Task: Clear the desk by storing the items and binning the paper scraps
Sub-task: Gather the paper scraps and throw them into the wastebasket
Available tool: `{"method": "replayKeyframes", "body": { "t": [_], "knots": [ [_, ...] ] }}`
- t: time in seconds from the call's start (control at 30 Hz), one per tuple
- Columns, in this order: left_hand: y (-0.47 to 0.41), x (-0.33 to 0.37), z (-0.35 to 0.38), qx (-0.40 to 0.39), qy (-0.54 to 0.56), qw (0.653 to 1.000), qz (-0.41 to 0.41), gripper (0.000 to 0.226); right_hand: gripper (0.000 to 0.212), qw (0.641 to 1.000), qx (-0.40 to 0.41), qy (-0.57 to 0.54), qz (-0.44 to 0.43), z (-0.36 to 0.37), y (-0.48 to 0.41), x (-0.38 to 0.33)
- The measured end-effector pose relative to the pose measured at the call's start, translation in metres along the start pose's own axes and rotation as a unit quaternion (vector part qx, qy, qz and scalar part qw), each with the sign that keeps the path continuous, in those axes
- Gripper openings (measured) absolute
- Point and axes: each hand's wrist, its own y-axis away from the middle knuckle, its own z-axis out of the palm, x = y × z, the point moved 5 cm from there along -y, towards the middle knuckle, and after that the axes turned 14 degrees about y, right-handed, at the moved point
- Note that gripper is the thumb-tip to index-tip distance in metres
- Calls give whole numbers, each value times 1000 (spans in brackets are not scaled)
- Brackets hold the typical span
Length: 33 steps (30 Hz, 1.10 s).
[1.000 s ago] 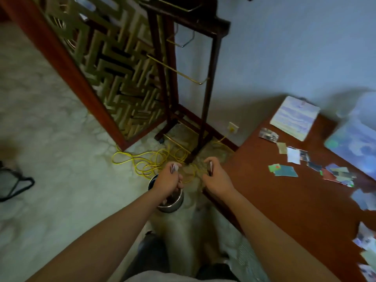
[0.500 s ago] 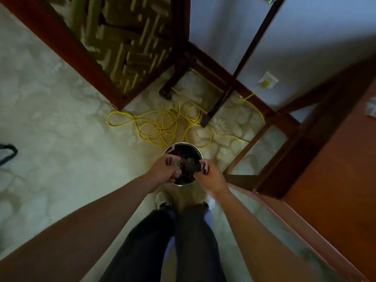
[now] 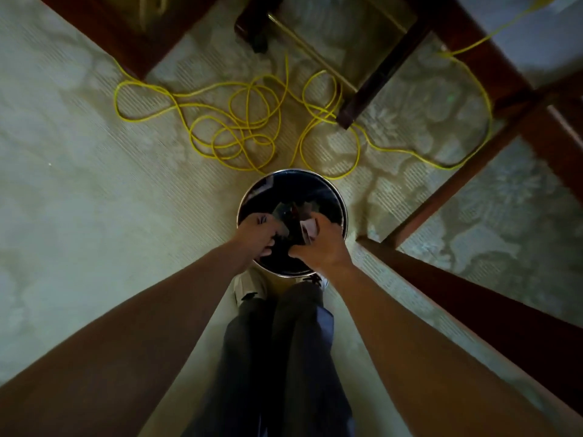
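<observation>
A round metal bin (image 3: 340, 200) with a dark inside stands on the carpet just ahead of my feet. Both my hands hover over its mouth. My left hand (image 3: 257, 233) has its fingers curled round some paper scraps (image 3: 262, 219). My right hand (image 3: 318, 244) pinches a pale scrap (image 3: 308, 230) above the bin. A few dark scraps (image 3: 280, 212) show between my hands inside the bin's opening; whether they are falling or lying there I cannot tell.
A tangled yellow cable (image 3: 246, 127) lies on the carpet beyond the bin. Dark wooden stand legs (image 3: 372, 83) rise behind it. The desk's wooden frame (image 3: 457, 298) runs along my right. My legs and shoes (image 3: 284, 342) are directly below.
My view has tipped down from the desk to the bin. Both hands have moved over the bin's mouth, still holding scraps.
</observation>
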Motion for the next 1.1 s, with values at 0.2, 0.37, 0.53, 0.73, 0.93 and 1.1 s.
{"method": "replayKeyframes", "body": {
  "t": [0.2, 0.37, 0.53, 0.73, 0.93, 1.1],
  "knots": [
    [-47, -13, 7, 19, 89, 995, -32, 40, 121, 1000, -27, -7, -6, 9, -34, 2],
    [-37, -10, 3, 56, 50, 997, -12, 47, 109, 1000, 7, 4, -24, 0, -30, 6],
    [6, 4, -4, 89, -77, 991, 61, 49, 71, 995, 62, 60, -58, -27, 18, -2],
    [97, 37, -6, 49, -173, 975, 129, 44, 72, 990, 110, 55, -66, -64, 107, -19],
    [232, 89, -3, -6, -227, 954, 194, 33, 69, 982, 175, 23, -62, -116, 238, -51],
    [330, 133, 0, -38, -233, 936, 261, 25, 63, 966, 244, 22, -86, -161, 334, -70]
  ]
}}
